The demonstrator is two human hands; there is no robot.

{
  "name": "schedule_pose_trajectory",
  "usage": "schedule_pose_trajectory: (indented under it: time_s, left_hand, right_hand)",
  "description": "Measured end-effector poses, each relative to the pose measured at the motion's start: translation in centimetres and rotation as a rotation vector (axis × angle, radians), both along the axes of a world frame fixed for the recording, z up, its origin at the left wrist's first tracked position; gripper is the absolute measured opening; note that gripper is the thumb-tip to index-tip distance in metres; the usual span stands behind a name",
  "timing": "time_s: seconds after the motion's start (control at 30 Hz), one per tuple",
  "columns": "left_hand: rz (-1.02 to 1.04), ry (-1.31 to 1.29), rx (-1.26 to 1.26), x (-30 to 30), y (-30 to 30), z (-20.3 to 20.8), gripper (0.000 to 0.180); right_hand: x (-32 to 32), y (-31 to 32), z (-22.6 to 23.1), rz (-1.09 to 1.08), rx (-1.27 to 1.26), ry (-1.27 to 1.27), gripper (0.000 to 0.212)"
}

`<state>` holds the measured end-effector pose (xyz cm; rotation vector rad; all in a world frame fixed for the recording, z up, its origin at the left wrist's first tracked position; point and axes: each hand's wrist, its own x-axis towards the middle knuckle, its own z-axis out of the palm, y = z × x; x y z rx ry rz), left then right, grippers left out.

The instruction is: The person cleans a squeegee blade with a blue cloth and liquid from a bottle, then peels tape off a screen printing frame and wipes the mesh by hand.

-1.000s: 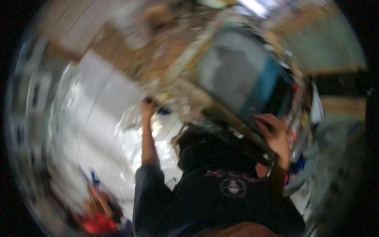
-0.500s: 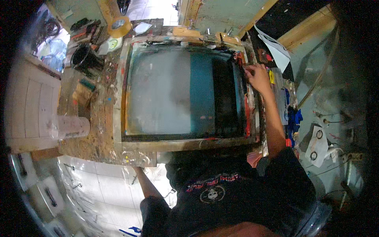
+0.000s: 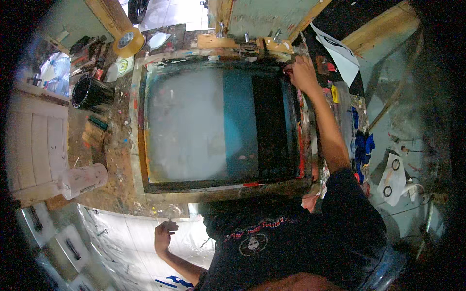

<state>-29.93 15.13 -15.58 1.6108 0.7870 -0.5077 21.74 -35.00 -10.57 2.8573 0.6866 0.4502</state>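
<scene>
A screen-printing frame (image 3: 127,167) lies on the worktable. Its mesh shows a broad grey area, a teal band and a black band, with dark ink smears round the margins. At its far right corner is my right hand (image 3: 303,75), fingers bent and drawn together over the inner rim; whatever they grip is too small and dark to make out. My left hand (image 3: 165,236) hangs over the floor, off the table's near edge, its fingers loosely apart with nothing in them. Metal hinge clamps (image 3: 248,47) sit on the wood strip behind the frame.
Along the table's left side stand a black ink-stained tub (image 3: 94,94), a roll of tape (image 3: 129,42), a wooden squeegee (image 3: 93,133) and a translucent plastic container (image 3: 85,180). To the right are blue rags (image 3: 364,145) and hanging paper sheets (image 3: 340,56).
My right hand has moved away from me along the frame's right rail to its far corner. My left hand has come out from beneath the table edge into view. The view has shifted slightly.
</scene>
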Motion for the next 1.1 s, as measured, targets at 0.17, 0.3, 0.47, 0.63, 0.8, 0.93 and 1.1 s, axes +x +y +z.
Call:
schedule_pose_trajectory:
  time_s: [0.17, 0.3, 0.47, 0.63, 0.8, 0.93, 1.1]
  left_hand:
    - [-0.06, -0.042, -0.012, 5.6, -1.4, 8.0, 0.027]
    - [-0.154, -0.103, 0.141, 7.7, -2.2, 9.9, 0.028]
    - [-0.059, -0.105, 0.094, 7.2, -2.3, 8.6, 0.025]
    - [-0.043, -0.114, 0.101, 6.4, -2.3, 7.9, 0.022]
    - [-0.007, -0.105, 0.085, 6.6, -2.8, 8.4, 0.02]
    - [-0.034, -0.124, 0.066, 6.8, -2.7, 8.6, 0.018]
    - [-0.098, -0.139, 0.089, 6.8, -2.8, 9.3, 0.018]
  right_hand:
    - [-0.1, 1.5, 1.2, -0.099, -0.095, 0.096, 0.016]
    - [0.1, 1.9, 1.4, -0.132, -0.118, 0.14, 0.016]
    - [0.2, 2.7, 1.7, -0.155, -0.162, 0.143, 0.014]
    - [0.1, 3.3, 1.7, -0.167, -0.182, 0.164, 0.019]
    - [-0.9, 2.2, 1.1, 0.011, -0.073, 0.088, 0.028]
    - [-1.4, 2.4, 1.7, -0.026, -0.065, 0.281, 0.025]
    - [-3.4, 2.0, 3.0, 0.058, 0.066, 0.406, 0.026]
